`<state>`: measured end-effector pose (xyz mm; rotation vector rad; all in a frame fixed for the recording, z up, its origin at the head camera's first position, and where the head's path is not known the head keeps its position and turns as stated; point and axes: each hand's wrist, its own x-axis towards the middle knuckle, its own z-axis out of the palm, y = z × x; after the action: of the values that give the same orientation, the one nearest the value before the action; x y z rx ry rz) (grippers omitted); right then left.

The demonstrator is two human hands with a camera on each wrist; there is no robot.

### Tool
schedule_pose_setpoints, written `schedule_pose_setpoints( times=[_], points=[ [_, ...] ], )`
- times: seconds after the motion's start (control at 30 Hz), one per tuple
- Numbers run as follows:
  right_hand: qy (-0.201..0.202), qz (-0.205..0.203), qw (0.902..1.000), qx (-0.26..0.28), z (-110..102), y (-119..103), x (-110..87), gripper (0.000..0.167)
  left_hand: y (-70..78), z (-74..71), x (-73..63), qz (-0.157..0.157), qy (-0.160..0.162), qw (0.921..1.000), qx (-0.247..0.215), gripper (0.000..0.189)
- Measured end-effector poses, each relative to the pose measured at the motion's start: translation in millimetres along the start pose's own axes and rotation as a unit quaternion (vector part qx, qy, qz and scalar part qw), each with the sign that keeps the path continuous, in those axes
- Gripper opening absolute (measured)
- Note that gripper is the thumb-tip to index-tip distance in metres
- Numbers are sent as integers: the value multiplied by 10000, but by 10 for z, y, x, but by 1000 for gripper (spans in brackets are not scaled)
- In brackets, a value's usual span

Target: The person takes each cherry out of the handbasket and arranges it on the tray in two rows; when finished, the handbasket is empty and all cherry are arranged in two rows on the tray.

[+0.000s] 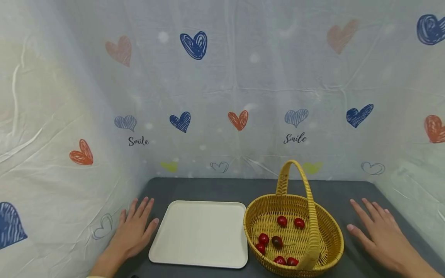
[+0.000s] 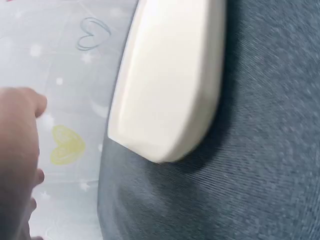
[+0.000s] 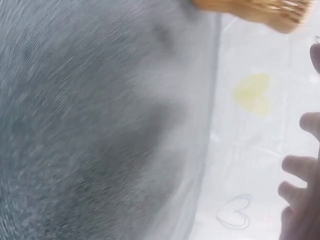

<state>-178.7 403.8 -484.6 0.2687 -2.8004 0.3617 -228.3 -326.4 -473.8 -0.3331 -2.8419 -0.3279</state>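
Observation:
A yellow woven basket (image 1: 257, 206) with a tall arched handle stands right of centre in the head view. Several dark red cherries (image 1: 282, 221) lie on its bottom. To its left is a cream rectangular tray (image 1: 199, 233) with nothing on it; the left wrist view shows one end of the tray (image 2: 165, 75). My left hand (image 1: 133, 231), fingers spread and straight, is just left of the tray and holds nothing. Beyond the basket's right side, my right hand (image 1: 380, 233) is likewise spread and bare. Whether either palm touches the table cannot be told.
A dark grey cloth-covered table (image 1: 215, 189) lies under everything. Pale curtains (image 1: 222, 77) printed with hearts and the word Smile enclose it at the back and both sides. In the head view, the basket's handle rises well above its rim. A small dark object (image 1: 135, 276) peeks in at the bottom edge.

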Motion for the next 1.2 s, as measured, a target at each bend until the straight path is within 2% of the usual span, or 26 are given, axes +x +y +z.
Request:
schedule_pose_setpoints(
  times=[0.1, 0.17, 0.27, 0.4, 0.47, 0.53, 0.63, 0.7, 0.73, 0.77, 0.83, 0.93, 1.07, 1.13, 1.2],
  points=[
    [124, -163, 9971, 727, -60, -32, -28, 80, 0, -44, 8, 198, 323, 9986, -378, 72],
    [75, -129, 9929, 1179, -116, -70, -31, 77, 15, -91, 16, 324, 515, 9949, -807, 70],
    [-100, 49, 9861, 1660, -210, -137, -27, 73, 48, -162, 17, 373, 631, 9859, -1504, 66],
    [-284, 214, 9802, 1950, -310, -206, -4, 69, 108, -226, 18, 395, 728, 9697, -2298, 59],
    [-331, 246, 9786, 2015, -339, -232, 20, 65, 143, -242, 28, 536, 796, 9549, -2811, 55],
    [-289, 236, 9779, 2059, -360, -261, 52, 60, 175, -256, 40, 727, 767, 9316, -3478, 53],
    [-126, 153, 9756, 2186, -368, -299, 94, 52, 236, -298, 48, 990, 507, 8779, -4657, 52],
    [52, 60, 9726, 2322, -365, -321, 109, 49, 296, -344, 49, 1070, 268, 8430, -5265, 52],
    [125, 9, 9704, 2413, -363, -329, 116, 49, 333, -369, 49, 1093, 164, 8289, -5483, 53],
    [201, -57, 9673, 2527, -358, -340, 120, 48, 373, -391, 50, 1088, 79, 8200, -5619, 53],
    [288, -168, 9606, 2760, -338, -363, 125, 47, 457, -433, 57, 1105, -50, 8093, -5768, 55],
    [273, -216, 9511, 3068, -280, -400, 129, 47, 581, -476, 80, 1216, -197, 7974, -5907, 59],
    [294, -69, 9439, 3288, -162, -459, 119, 47, 744, -495, 128, 1470, -434, 7785, -6086, 64],
    [376, 7, 9416, 3346, -101, -495, 113, 47, 834, -490, 152, 1570, -531, 7732, -6121, 65],
    [454, 78, 9401, 3378, -45, -534, 107, 47, 928, -481, 178, 1696, -597, 7721, -6096, 64]
  ],
)
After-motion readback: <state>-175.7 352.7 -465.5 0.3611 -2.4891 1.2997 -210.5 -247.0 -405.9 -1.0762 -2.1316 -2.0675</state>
